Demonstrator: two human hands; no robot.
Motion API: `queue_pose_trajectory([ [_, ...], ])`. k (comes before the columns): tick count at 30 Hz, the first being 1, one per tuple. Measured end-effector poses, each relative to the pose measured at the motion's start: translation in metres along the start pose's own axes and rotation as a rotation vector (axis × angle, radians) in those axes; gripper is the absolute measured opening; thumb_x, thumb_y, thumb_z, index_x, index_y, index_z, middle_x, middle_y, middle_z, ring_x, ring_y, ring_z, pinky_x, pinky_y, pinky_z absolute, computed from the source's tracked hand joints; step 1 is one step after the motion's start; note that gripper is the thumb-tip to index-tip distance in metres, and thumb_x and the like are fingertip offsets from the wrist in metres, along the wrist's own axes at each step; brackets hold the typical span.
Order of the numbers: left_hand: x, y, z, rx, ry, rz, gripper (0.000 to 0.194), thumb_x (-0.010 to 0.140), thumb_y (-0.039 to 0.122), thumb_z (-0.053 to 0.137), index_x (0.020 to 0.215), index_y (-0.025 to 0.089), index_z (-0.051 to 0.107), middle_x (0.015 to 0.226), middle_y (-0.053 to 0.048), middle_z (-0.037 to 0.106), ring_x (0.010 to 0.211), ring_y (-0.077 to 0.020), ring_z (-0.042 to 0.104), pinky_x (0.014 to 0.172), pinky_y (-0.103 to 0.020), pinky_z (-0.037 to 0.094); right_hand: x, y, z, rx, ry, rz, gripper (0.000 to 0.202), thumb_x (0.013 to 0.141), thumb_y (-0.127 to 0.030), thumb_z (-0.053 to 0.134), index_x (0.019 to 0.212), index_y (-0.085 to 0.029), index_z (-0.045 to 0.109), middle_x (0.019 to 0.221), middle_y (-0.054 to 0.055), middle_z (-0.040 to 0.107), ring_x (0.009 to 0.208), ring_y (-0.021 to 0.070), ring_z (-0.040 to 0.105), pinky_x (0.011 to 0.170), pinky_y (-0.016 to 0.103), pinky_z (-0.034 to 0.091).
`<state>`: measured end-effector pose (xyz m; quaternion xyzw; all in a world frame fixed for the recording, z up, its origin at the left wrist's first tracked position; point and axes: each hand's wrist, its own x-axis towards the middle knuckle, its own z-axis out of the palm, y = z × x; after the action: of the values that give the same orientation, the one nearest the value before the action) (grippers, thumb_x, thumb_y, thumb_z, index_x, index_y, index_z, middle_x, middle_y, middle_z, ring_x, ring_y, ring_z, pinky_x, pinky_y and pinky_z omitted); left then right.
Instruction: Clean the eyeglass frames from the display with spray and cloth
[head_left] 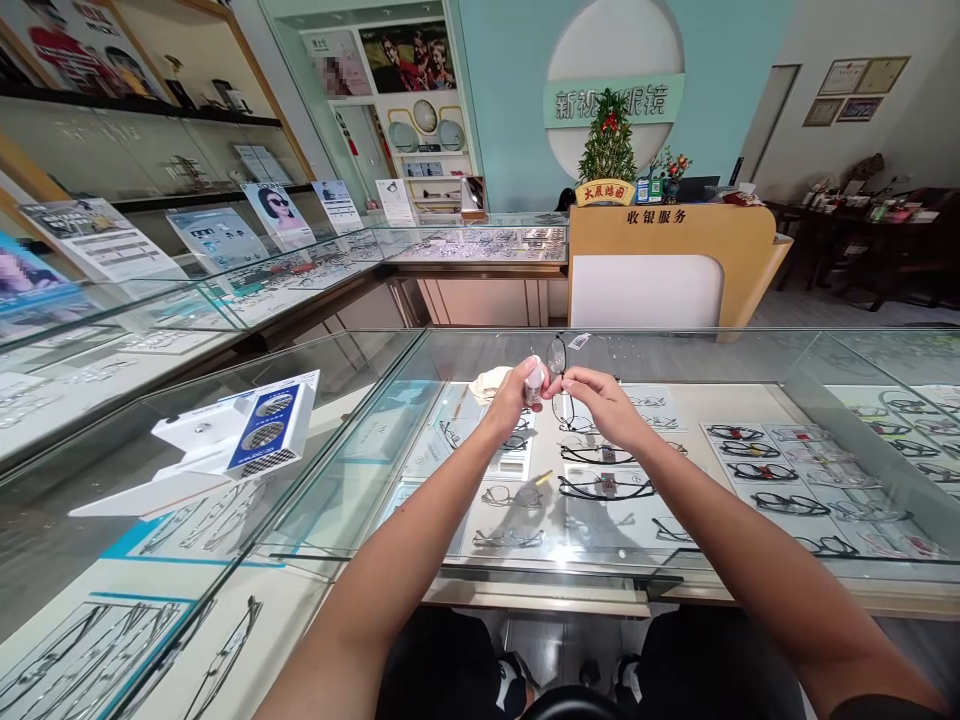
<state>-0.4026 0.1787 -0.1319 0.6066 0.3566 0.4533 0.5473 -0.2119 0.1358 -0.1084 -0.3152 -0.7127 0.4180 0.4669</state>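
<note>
Above the glass counter, my left hand (517, 392) is closed around a small white bottle (534, 382). Just to its right, my right hand (596, 400) pinches a pair of dark-framed glasses (556, 355), with one lens standing up above the fingers and the other below them. A small white tag (579, 341) shows beside the upper lens. The fingertips of both hands come close together at the frame; whether they touch is too small to tell. A cream cloth (489, 384) lies on the counter behind my left hand.
Under the glass lie rows of glasses (607, 487). A white and blue cardboard display (262, 430) stands on the left counter. Farther back are a wooden cashier desk (675, 235) with a plant (607, 140) and another glass display case (480, 243).
</note>
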Motion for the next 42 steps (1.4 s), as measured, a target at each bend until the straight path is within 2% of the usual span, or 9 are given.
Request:
queue_pose_trajectory([
  [12, -0.002, -0.002, -0.004, 0.158, -0.098, 0.106, 0.054, 0.094, 0.070, 0.051, 0.078, 0.020, 0.060, 0.079, -0.003, 0.055, 0.072, -0.0166, 0.049, 0.061, -0.027, 0.045, 0.006, 0.004, -0.007, 0.092, 0.217, 0.021, 0.028, 0.101, -0.044, 0.058, 0.092, -0.024, 0.075, 0.100, 0.004, 0.079, 0.099, 0.0217, 0.067, 0.096, 0.035, 0.048],
  [15, 0.013, -0.005, -0.032, 0.125, 0.160, 0.155, 0.056, 0.095, 0.075, 0.048, 0.091, 0.021, 0.061, 0.090, -0.004, 0.061, 0.080, -0.0187, 0.058, 0.075, -0.032, 0.055, 0.005, 0.004, -0.008, 0.091, 0.229, 0.030, 0.028, 0.101, -0.046, 0.058, 0.094, -0.024, 0.075, 0.102, 0.005, 0.080, 0.106, 0.0228, 0.067, 0.100, 0.036, 0.048],
  [19, 0.036, -0.025, -0.090, 0.451, 0.807, 0.038, 0.028, 0.093, 0.048, 0.065, 0.104, 0.023, 0.059, 0.102, -0.003, 0.066, 0.097, -0.0214, 0.063, 0.096, -0.036, 0.052, 0.005, 0.006, -0.009, 0.085, 0.230, 0.045, 0.029, 0.101, -0.048, 0.058, 0.094, -0.025, 0.074, 0.103, 0.005, 0.080, 0.107, 0.0239, 0.067, 0.100, 0.038, 0.049],
  [23, 0.041, -0.049, -0.135, 0.533, 1.009, -0.095, 0.022, 0.094, 0.022, 0.060, 0.115, 0.023, 0.053, 0.117, -0.008, 0.065, 0.116, -0.0265, 0.061, 0.109, -0.043, 0.044, 0.005, 0.009, -0.010, 0.105, 0.242, 0.034, 0.028, 0.100, -0.047, 0.060, 0.090, -0.025, 0.074, 0.103, 0.005, 0.080, 0.105, 0.0238, 0.067, 0.096, 0.036, 0.048],
  [27, 0.038, -0.066, -0.155, 0.593, 1.062, -0.169, 0.017, 0.095, 0.018, 0.060, 0.111, 0.021, 0.052, 0.119, -0.011, 0.066, 0.114, -0.0269, 0.063, 0.106, -0.041, 0.045, 0.006, 0.012, -0.012, 0.134, 0.239, 0.029, 0.027, 0.100, -0.046, 0.060, 0.091, -0.026, 0.076, 0.103, 0.005, 0.080, 0.104, 0.0239, 0.067, 0.096, 0.036, 0.048],
  [32, 0.038, -0.072, -0.159, 0.647, 1.077, -0.197, 0.021, 0.093, 0.017, 0.064, 0.112, 0.020, 0.055, 0.121, -0.012, 0.068, 0.115, -0.0276, 0.065, 0.106, -0.042, 0.047, 0.007, 0.012, -0.013, 0.133, 0.241, 0.016, 0.026, 0.101, -0.043, 0.059, 0.090, -0.026, 0.076, 0.106, 0.005, 0.080, 0.103, 0.0231, 0.066, 0.096, 0.036, 0.047],
  [36, 0.035, -0.060, -0.146, 0.684, 1.160, -0.172, 0.053, 0.087, 0.023, 0.073, 0.134, 0.017, 0.051, 0.138, -0.020, 0.063, 0.131, -0.0348, 0.059, 0.114, -0.050, 0.043, 0.007, 0.010, -0.014, 0.142, 0.244, 0.015, 0.026, 0.101, -0.043, 0.060, 0.090, -0.025, 0.075, 0.105, 0.005, 0.080, 0.102, 0.0229, 0.066, 0.095, 0.036, 0.047],
  [39, 0.030, -0.044, -0.126, 0.804, 1.262, 0.035, 0.074, 0.087, 0.027, 0.072, 0.153, 0.017, 0.038, 0.161, -0.023, 0.044, 0.153, -0.0375, 0.038, 0.126, -0.054, 0.028, 0.008, 0.008, -0.015, 0.139, 0.259, 0.015, 0.026, 0.100, -0.043, 0.060, 0.089, -0.025, 0.075, 0.104, 0.006, 0.080, 0.103, 0.0230, 0.066, 0.094, 0.036, 0.047],
  [42, 0.029, -0.036, -0.102, 0.987, 1.072, 0.320, 0.062, 0.092, 0.024, 0.062, 0.151, 0.018, 0.045, 0.157, -0.019, 0.051, 0.148, -0.0355, 0.043, 0.124, -0.052, 0.030, 0.008, 0.006, -0.017, 0.140, 0.278, 0.018, 0.027, 0.100, -0.043, 0.059, 0.088, -0.025, 0.074, 0.106, 0.006, 0.081, 0.105, 0.0234, 0.067, 0.094, 0.036, 0.047],
])
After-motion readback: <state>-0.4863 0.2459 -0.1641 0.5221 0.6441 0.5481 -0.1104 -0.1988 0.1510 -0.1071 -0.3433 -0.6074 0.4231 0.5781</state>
